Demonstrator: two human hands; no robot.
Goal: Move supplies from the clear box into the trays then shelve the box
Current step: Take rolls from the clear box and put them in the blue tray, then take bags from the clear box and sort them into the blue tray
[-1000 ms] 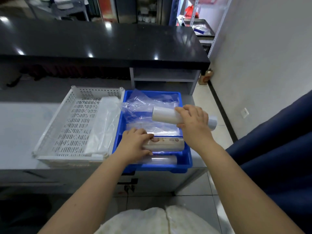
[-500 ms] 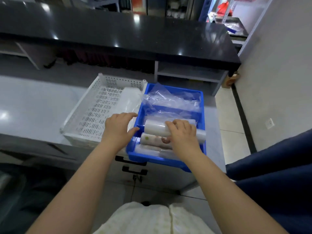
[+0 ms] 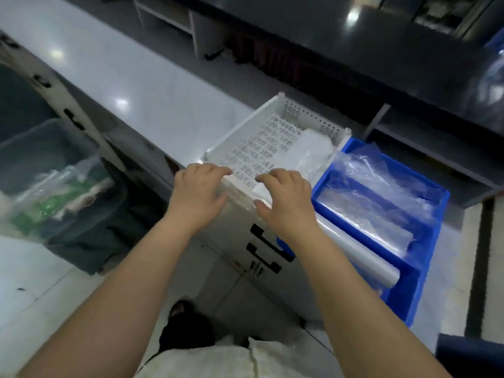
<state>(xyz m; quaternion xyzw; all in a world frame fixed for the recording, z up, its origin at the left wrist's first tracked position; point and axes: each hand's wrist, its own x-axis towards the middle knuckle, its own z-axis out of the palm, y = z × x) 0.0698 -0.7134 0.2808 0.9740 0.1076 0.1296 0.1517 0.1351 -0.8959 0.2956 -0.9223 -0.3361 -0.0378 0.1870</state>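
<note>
1. Since half a second ago, both of my hands have left the blue tray and come over to the near edge of the white tray, and the view has swung left so the clear box on the floor now shows.
2. The fingers of my left hand [image 3: 197, 192] are loosely spread and curled, empty, the tips touching or just above the near rim of the white tray [image 3: 272, 126]. My right hand [image 3: 285, 199] matches it, fingers spread and holding nothing, just beside the plastic pack lying in that tray.
3. The blue tray [image 3: 436, 203] sits touching the white one on the tabletop [image 3: 152, 91], loaded with rolls [image 3: 362, 251] and clear bags [image 3: 381, 173].
4. The clear box [image 3: 46, 137] stands on the floor to my left, well apart from the hands, with bagged supplies [image 3: 58, 195] inside.
5. I judge the transfer only partway done. The next move calls for turning left and reaching down into the box for another bag; shelving waits until it is emptied.
</note>
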